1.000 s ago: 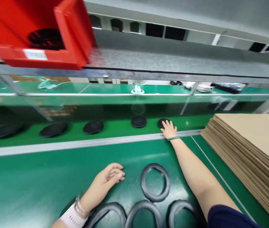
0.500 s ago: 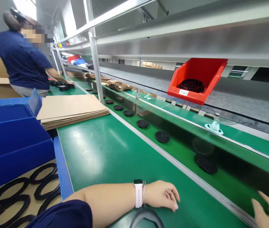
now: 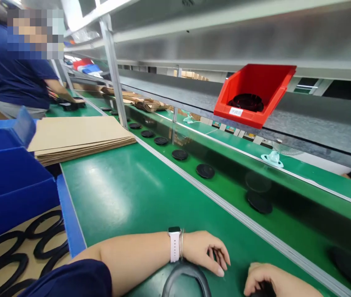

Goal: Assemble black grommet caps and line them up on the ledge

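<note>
My left hand (image 3: 205,252) lies on the green table (image 3: 126,194), palm down, fingers loosely spread and holding nothing. It rests just above a black rubber ring (image 3: 175,279) at the bottom edge, which its wrist partly covers. A white watch and thin bangles sit on that wrist. My right hand (image 3: 269,279) is low at the bottom right with its fingers curled over a dark piece (image 3: 263,293). The piece looks like a black disc and is mostly hidden.
A row of black discs (image 3: 205,170) runs along the lower conveyor belt (image 3: 286,214) behind a metal rail. A red bin (image 3: 254,97) of black parts hangs from the shelf. Cardboard sheets (image 3: 79,134), blue bins (image 3: 8,181) and black rings (image 3: 14,247) are on the left. A person in blue (image 3: 14,74) works far left.
The view swung left along the line. My right hand came back from the conveyor to the table and curled shut. My left hand stayed on the table by the ring.
</note>
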`<move>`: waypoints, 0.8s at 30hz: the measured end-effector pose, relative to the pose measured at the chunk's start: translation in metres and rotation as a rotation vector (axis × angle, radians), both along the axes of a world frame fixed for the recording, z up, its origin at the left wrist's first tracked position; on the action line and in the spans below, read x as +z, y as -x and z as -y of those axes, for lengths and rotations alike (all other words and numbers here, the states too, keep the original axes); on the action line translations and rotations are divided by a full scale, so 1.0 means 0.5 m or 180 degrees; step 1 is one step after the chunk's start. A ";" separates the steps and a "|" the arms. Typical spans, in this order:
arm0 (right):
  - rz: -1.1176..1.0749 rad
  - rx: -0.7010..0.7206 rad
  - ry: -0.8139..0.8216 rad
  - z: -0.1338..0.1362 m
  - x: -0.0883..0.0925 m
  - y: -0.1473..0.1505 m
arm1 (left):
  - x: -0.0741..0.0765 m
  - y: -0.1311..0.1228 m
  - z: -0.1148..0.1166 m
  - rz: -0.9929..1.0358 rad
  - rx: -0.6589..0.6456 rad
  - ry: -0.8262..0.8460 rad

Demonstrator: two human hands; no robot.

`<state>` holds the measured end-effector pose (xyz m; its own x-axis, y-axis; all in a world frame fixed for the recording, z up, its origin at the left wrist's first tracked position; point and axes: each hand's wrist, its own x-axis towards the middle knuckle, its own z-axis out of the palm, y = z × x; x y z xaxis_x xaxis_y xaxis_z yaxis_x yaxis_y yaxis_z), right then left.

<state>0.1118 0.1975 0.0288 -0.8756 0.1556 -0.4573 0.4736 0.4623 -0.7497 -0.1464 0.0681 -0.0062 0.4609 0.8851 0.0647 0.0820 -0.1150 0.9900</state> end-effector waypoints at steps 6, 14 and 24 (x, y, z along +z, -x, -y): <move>-0.0455 -0.0528 0.0322 -0.019 -0.014 0.020 | 0.024 0.003 0.000 -0.0264 0.0044 -0.0049; -0.0517 -0.0948 0.0773 -0.069 -0.018 -0.004 | 0.038 0.024 -0.010 -0.0447 -0.0475 -0.0106; -0.0320 0.0199 0.0492 -0.070 0.027 -0.025 | 0.048 -0.021 0.017 -0.0922 -0.0232 -0.0568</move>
